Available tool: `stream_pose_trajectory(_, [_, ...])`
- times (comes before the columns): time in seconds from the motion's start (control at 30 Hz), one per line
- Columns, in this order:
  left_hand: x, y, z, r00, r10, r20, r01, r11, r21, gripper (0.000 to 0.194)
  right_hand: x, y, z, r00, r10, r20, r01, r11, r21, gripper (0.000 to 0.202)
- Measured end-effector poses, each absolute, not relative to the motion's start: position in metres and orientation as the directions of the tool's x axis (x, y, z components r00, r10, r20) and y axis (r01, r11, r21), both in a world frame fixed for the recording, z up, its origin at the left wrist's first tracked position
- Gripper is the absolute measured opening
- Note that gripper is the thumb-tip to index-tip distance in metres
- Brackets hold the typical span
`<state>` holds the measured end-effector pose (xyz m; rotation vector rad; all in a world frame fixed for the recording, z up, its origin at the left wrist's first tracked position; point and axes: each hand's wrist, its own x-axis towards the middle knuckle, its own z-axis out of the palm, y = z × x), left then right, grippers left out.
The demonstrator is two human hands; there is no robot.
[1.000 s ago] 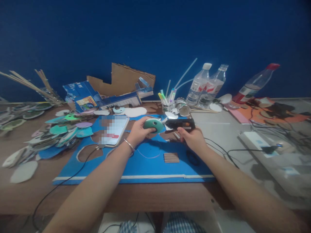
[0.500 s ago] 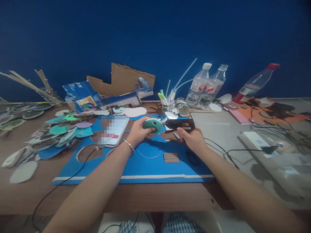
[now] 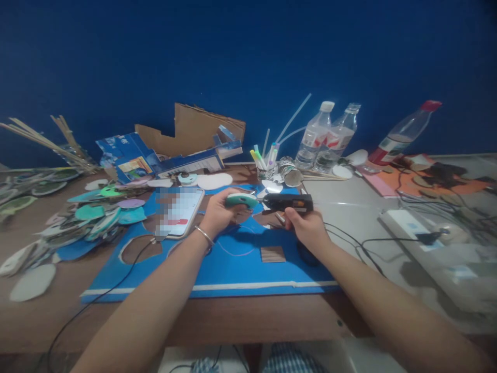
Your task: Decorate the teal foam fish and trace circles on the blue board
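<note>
My left hand [image 3: 220,211], with a bracelet at the wrist, pinches a rounded green cutout [image 3: 241,200] with a dark spot on it. In my right hand [image 3: 310,228] is a black glue gun [image 3: 289,201], its nozzle pointing left at the cutout's right edge. Whether the nozzle touches the cutout I cannot tell. Both are held above a blue sheet [image 3: 233,272] with rounded holes cut in it. A small piece of corrugated cardboard [image 3: 273,254] lies on the sheet below the hands. The phone [image 3: 185,212] lies on the sheet left of my left hand.
Many coloured cutouts [image 3: 90,212] are heaped at left. Behind stand cut cardboard [image 3: 207,122], a cup of markers [image 3: 266,168], two clear bottles [image 3: 314,137] and a leaning red-capped bottle [image 3: 407,132]. A power strip [image 3: 411,230] and cables lie at right.
The green cutout has tilted flatter in my left hand, showing more of its edge. My right hand still holds the glue gun, nearly in place. The view has shifted slightly.
</note>
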<state>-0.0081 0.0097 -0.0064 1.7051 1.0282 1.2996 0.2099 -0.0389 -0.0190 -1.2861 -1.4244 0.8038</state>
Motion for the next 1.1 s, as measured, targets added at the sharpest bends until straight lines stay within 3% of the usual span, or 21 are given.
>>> stream_pose_trajectory(0.33, [-0.006,0.007,-0.009,0.181,0.946,0.27,0.065,-0.285,0.956,0.029,0.208,-0.04,-0.0142,0.066,0.972,0.226,0.318,0.194,-0.928,0.046])
stream_pose_trajectory(0.8, [-0.0097,0.0089,-0.0076,0.196,0.915,0.351,0.219,-0.39,0.894,0.022,0.2074,-0.0395,-0.0092,0.087,0.972,0.22,0.411,0.166,-0.896,0.043])
stream_pose_trajectory(0.97, [-0.0093,0.0106,-0.0077,0.196,0.914,0.356,0.229,-0.395,0.89,0.023,0.2071,-0.0399,-0.0127,0.081,0.969,0.231,0.372,0.186,-0.91,0.041])
stream_pose_trajectory(1.1, [-0.0076,0.0119,-0.0087,0.161,0.937,0.31,0.166,-0.335,0.928,0.028,0.2083,-0.0362,-0.0184,0.169,0.953,0.249,0.222,0.21,-0.952,0.047])
